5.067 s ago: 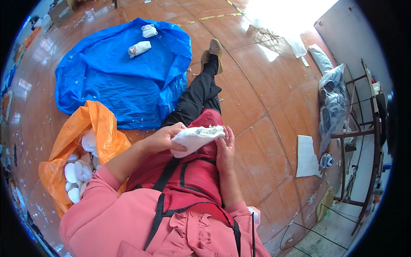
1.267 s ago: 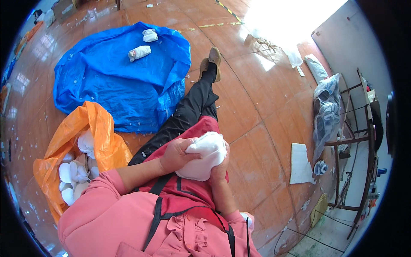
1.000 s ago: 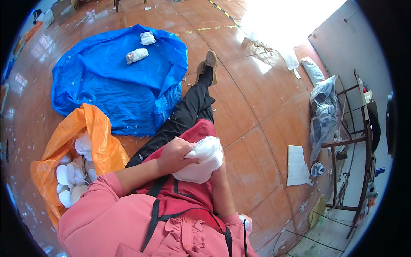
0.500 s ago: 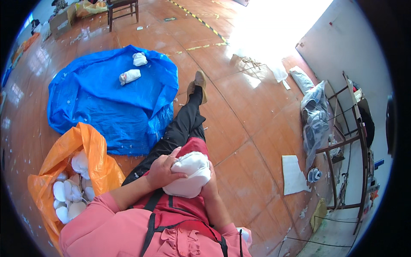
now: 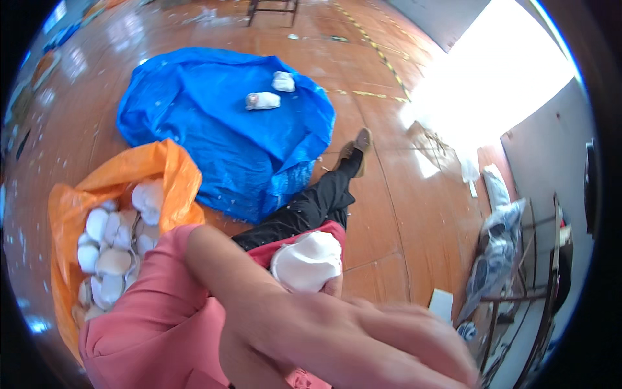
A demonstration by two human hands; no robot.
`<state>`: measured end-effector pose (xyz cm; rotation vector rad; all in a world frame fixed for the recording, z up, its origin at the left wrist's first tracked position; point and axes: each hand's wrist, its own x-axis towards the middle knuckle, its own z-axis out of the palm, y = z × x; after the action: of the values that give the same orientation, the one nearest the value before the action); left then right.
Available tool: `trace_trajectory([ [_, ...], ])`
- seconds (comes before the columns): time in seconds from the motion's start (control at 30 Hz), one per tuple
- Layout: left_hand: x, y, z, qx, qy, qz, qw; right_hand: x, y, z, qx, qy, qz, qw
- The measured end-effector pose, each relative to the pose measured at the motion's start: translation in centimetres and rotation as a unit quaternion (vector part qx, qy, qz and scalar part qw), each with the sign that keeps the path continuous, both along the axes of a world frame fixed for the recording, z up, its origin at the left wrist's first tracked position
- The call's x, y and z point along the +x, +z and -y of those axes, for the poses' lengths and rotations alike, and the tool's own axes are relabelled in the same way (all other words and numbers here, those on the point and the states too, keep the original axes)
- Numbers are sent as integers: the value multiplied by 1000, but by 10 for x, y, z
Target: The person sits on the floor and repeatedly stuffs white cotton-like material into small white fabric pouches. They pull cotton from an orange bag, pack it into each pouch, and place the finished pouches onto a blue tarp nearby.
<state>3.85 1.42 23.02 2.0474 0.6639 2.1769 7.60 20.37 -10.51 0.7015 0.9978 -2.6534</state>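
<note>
A rounded white bundle point(image 5: 306, 260), folded in on itself like a wad of soft fabric or padding, rests in the lap of a person seated on a wooden floor point(image 5: 402, 214). Its creased, dimpled surface suggests something light and yielding rather than stiff, unlikely to break and not slippery; it looks best held by cupping it from below and around the sides so the folds stay closed.

The right hand point(image 5: 332, 286) is tucked under the bundle's lower right edge, only the fingertips showing beneath it; they appear curled up against it in a supporting grip, though how tightly cannot be told.

The left hand point(image 5: 363, 343) looms close to the camera, blurred, fingers spread and pointing right, holding nothing visible. Its pink sleeve point(image 5: 155, 305) crosses the lower frame, just in front of the bundle.

To the person's left, an orange plastic bag point(image 5: 123, 188) lies open on the floor, filled with many similar white pieces point(image 5: 113, 240).

Beyond the outstretched leg in black trousers point(image 5: 311, 204), a blue tarp point(image 5: 220, 123) is spread over the floor, with two white rolled bundles point(image 5: 262, 100) lying near its far edge.

Along the right wall, a metal rack point(image 5: 518, 259) holds a clear plastic bag point(image 5: 495, 259), and bright daylight washes over the floor by an opening.
</note>
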Motion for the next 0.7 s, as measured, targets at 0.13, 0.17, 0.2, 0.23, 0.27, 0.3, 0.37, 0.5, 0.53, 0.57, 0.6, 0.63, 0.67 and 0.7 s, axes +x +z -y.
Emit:
trace_trajectory([
  [0.13,24,7,-16,31,-103,64,992,-8,1,-1,-2,23,-6,1000],
  [0.17,30,7,-21,36,-120,80,989,-8,1,-1,-2,24,-8,1000],
  [0.2,34,9,-27,39,-137,93,985,-9,0,-1,-4,23,-8,1000],
  [0.23,38,11,-33,44,-147,102,983,-11,1,-4,-5,26,-10,1000],
  [0.27,40,13,-38,47,-155,111,981,-12,1,-4,-5,27,-12,1000],
  [0.3,44,14,-42,52,-166,119,978,-9,0,-2,-9,28,-10,1000],
  [0.37,48,17,-49,57,-182,124,974,-12,1,-3,-11,26,-16,999],
  [0.5,58,16,-58,64,-211,136,966,-9,6,-7,-9,21,-17,1000],
  [0.53,61,16,-60,66,-217,140,964,-7,6,-6,-10,19,-16,1000],
  [0.57,63,16,-61,67,-220,145,962,-7,7,-6,-10,19,-15,1000],
  [0.6,66,17,-61,69,-225,148,961,-9,7,-4,-12,17,-20,1000],
  [0.63,64,17,-60,68,-227,150,960,-15,7,-1,-16,16,-25,999],
  [0.67,65,17,-60,69,-230,152,959,-15,4,0,-19,16,-25,999],
  [0.7,66,19,-61,66,-230,156,958,-13,0,-5,-20,17,-28,999],
])
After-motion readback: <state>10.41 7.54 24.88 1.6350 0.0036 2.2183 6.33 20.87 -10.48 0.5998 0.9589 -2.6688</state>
